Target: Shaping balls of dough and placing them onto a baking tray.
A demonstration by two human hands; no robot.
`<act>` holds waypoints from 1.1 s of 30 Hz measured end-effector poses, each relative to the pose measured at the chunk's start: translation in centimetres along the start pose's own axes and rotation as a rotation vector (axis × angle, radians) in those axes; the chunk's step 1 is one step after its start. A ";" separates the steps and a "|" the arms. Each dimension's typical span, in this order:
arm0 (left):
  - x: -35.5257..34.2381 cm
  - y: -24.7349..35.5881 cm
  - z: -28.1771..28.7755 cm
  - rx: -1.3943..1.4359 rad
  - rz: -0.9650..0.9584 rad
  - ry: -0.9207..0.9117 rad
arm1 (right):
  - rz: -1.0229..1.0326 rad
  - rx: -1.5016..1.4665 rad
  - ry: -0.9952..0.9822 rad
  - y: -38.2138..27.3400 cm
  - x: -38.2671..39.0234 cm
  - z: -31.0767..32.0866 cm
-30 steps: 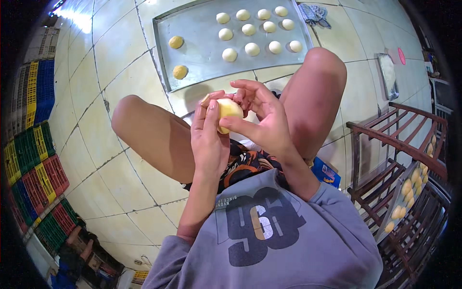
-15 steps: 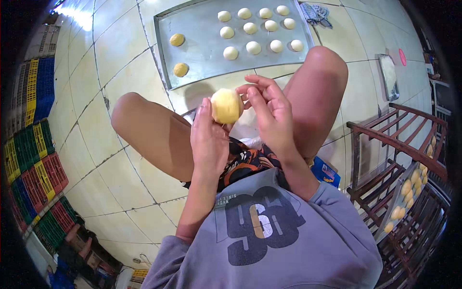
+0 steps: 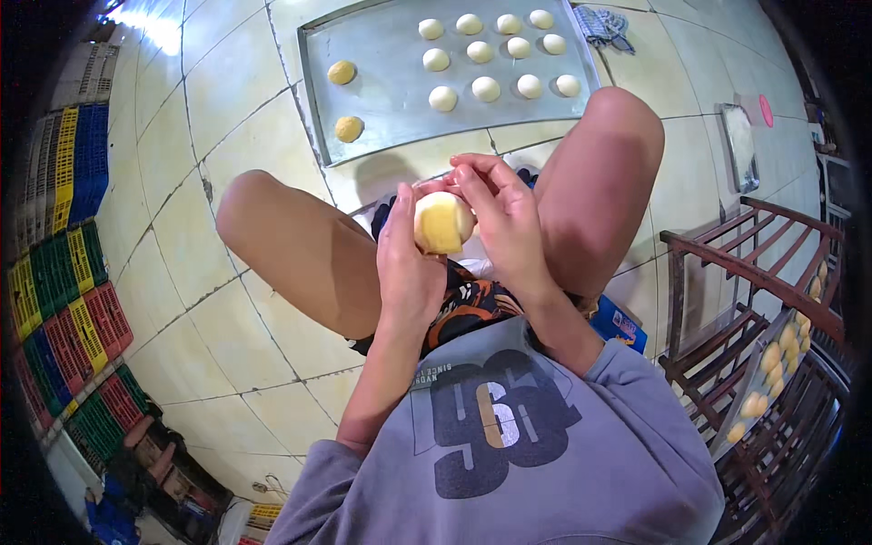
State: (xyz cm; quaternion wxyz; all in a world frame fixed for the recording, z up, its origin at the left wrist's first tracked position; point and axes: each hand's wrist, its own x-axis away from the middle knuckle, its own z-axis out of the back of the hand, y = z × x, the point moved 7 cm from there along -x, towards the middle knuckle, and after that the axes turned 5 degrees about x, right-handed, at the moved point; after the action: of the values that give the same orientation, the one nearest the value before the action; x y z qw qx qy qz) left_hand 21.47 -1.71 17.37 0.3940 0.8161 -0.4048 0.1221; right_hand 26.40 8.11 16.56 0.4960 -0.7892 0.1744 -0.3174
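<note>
A dough ball [image 3: 441, 224], pale with a yellow layer over part of it, sits between my hands above my lap. My left hand [image 3: 407, 268] cups it from the left and below, thumb upright along its side. Against its right side is my right hand [image 3: 509, 218], fingers bent around its far edge; those fingertips are partly hidden. Ahead lies a metal tray [image 3: 386, 68] with rows of white dough balls [image 3: 486, 89] toward the right. Two yellow-covered dough balls [image 3: 348, 129] rest near its left edge.
To the right stands a brown rack [image 3: 754, 259] with a tray of baked buns [image 3: 772, 363]. Stacked plastic crates [image 3: 86, 173] line the left. A checked cloth [image 3: 604, 27] is beside the tray; a small pan [image 3: 739, 145] sits farther right. A blue package [image 3: 618, 325] lies by my right leg.
Both hands have shifted slightly right and nearer to me with the dough ball. The ball has turned, showing more pale dough on its right, and the right fingers are closer around it.
</note>
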 end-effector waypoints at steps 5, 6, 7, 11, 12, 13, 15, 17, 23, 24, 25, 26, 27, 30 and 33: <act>0.0 -0.1 0.2 -0.021 -0.016 0.048 | 0.229 0.385 -0.046 -1.8 1.3 -1.1; 0.0 0.0 0.3 -0.013 -0.016 0.033 | 0.187 0.296 -0.032 -1.4 1.0 -0.9; 0.0 0.1 0.4 -0.005 -0.016 0.017 | 0.145 0.205 -0.018 -1.0 0.7 -0.6; 0.0 -0.1 0.7 0.068 -0.015 0.007 | 0.114 0.056 0.019 -0.5 0.7 -0.7; 0.0 -0.3 0.8 0.127 -0.016 0.028 | 0.165 0.087 0.028 -0.8 1.0 -1.0; 0.0 -0.4 0.9 0.185 -0.016 0.048 | 0.217 0.119 0.036 -1.1 1.2 -1.2; 0.0 -0.6 1.1 0.244 -0.015 0.069 | 0.268 0.151 0.047 -1.5 1.4 -1.3; -0.1 -0.7 0.9 0.263 0.006 0.045 | 0.208 0.116 0.053 -1.3 1.3 -1.2; -0.2 -0.6 0.8 0.362 0.047 0.049 | 0.069 -0.033 0.072 -1.1 0.7 -0.9; -0.2 -0.6 0.8 0.388 0.054 0.058 | 0.042 -0.070 0.076 -0.9 0.7 -0.8; -0.1 -0.6 0.6 0.388 0.054 0.059 | 0.041 -0.071 0.075 -0.8 0.8 -0.9; 0.0 -0.6 0.4 0.405 0.059 0.052 | 0.125 0.019 0.084 -1.1 1.1 -1.1; 0.2 -0.7 0.2 0.422 0.065 0.045 | 0.209 0.109 0.092 -1.3 1.4 -1.4; 0.4 -0.8 -0.1 0.455 0.077 0.030 | 0.377 0.291 0.108 -2.1 2.0 -1.8; 0.4 -1.0 0.0 0.573 0.113 0.050 | 0.136 -0.012 0.094 -1.4 1.1 -1.0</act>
State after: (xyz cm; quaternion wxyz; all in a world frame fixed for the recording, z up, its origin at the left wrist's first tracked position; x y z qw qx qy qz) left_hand 22.51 -1.51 17.04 0.1497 0.8672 -0.3886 0.2731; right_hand 26.43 7.42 18.48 0.5031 -0.7627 0.2525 -0.3185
